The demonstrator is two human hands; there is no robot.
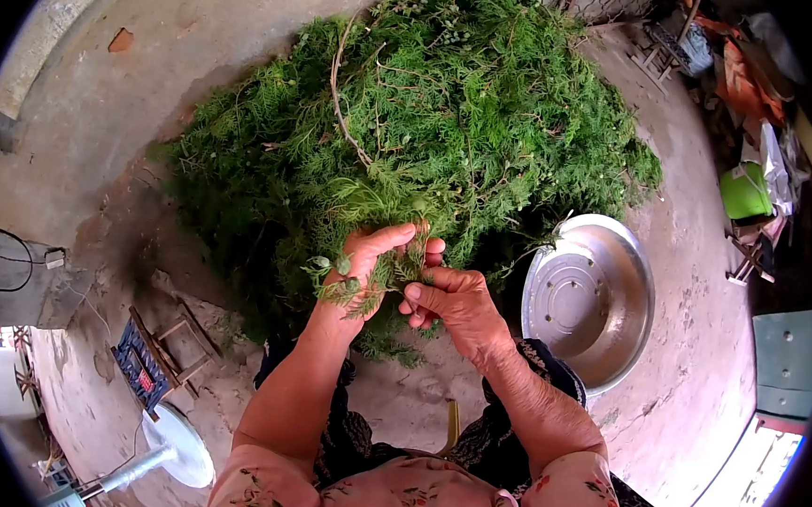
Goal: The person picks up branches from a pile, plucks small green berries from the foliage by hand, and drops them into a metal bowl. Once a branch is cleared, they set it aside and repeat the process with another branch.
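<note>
At far left, a low chair (146,367) is noted on the floor (97,364), apart from the hands. Nearer the middle, the left hand (368,256) is seen curled narrow, palm turned inward, with a green sprig (389,273) held between thumb and fingers; the thumb is angled up and to the right. Round green cones (319,263) are carried at the sprig's left end, over the base of that palm. The sprig is spread across the space between the two hands; its long axis appears to be slanted from these cones up toward the right fingertips, though side shoots blur this and the stem's full line cannot be told. Most of the foliage is borne by the left hand, which is judged the nearer. Beyond both hands, the large pile of cut greenery (509,119) is heaped on the floor. Just right of the sprig, the right hand (414,296) is brought in from the side, thumb and forefinger pinched narrow on its right-hand edge. Farther right, the metal basin (613,336) is set beside the pile, open side up, small green bits (549,317) scattered on its bottom; it is placed nearer the right hand than the left.
</note>
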